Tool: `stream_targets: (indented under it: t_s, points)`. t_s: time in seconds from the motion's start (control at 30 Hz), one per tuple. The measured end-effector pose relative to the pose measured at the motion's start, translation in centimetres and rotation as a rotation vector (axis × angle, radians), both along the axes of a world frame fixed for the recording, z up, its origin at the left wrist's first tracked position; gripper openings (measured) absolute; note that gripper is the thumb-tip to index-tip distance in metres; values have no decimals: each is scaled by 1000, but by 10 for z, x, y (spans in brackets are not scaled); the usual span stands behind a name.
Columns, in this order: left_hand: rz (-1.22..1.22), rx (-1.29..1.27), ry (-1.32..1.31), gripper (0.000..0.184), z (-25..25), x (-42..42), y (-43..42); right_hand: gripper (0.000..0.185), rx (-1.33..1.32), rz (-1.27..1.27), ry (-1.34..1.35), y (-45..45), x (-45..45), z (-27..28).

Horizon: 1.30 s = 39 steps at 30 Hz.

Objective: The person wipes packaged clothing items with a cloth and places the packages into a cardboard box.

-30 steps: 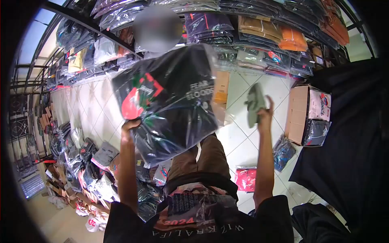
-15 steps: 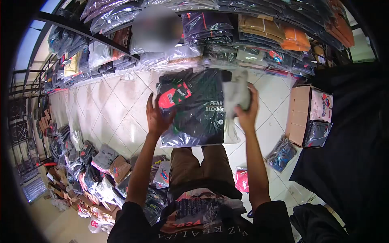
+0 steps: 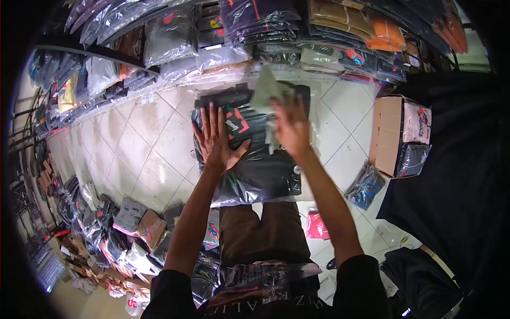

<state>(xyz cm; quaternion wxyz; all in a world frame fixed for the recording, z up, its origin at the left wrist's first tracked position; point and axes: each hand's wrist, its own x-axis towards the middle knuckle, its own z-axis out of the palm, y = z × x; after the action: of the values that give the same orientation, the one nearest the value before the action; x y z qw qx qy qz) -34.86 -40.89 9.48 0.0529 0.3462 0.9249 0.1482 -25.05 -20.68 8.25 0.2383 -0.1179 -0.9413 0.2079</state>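
Note:
A folded black garment in a clear plastic bag (image 3: 249, 178) lies flat in front of my legs, with a red and black tag (image 3: 237, 122) showing through the film. My left hand (image 3: 215, 139) rests open on the left part of the bag, fingers spread. Over the upper right part, my right hand (image 3: 292, 127) holds a pale grey-green cloth (image 3: 264, 95) against the plastic. Motion blurs the right fingers slightly. Part of the print on the garment is hidden beneath the cloth and right hand.
Stacks of bagged clothes (image 3: 265, 26) fill the shelving ahead. A cardboard box (image 3: 387, 133) with bagged items stands on the right, beside a bagged garment (image 3: 365, 186) on the tiled floor (image 3: 133, 143). More bagged clothes (image 3: 130, 212) pile up at lower left; a pink packet (image 3: 317, 225) lies near my legs.
My right hand has carried the cloth leftward from the bag's right edge onto the bag. My left hand has gone from the left edge to lying flat on top. The view has shifted slightly.

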Motion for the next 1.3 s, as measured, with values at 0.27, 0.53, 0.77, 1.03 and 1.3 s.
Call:
stream_targets:
  t_s: [0.27, 0.53, 0.77, 1.03, 1.3]
  points:
    - [24, 11, -44, 111, 1, -4, -3, 45, -116, -510, -1, 88, 50, 40]
    - [-33, -35, 78, 113, -13, -4, -6, 64, 43, 42, -128, -68, -36, 22]
    - [-11, -35, 0, 111, -1, -1, -2, 58, 219, -273, -231, 27, 19, 23]
    - [0, -37, 48, 112, -3, -1, -2, 54, -179, -464, -50, 1, 53, 77]
    - [12, -34, 33, 112, -1, 5, -2, 67, 56, -370, -443, -27, 141, 5]
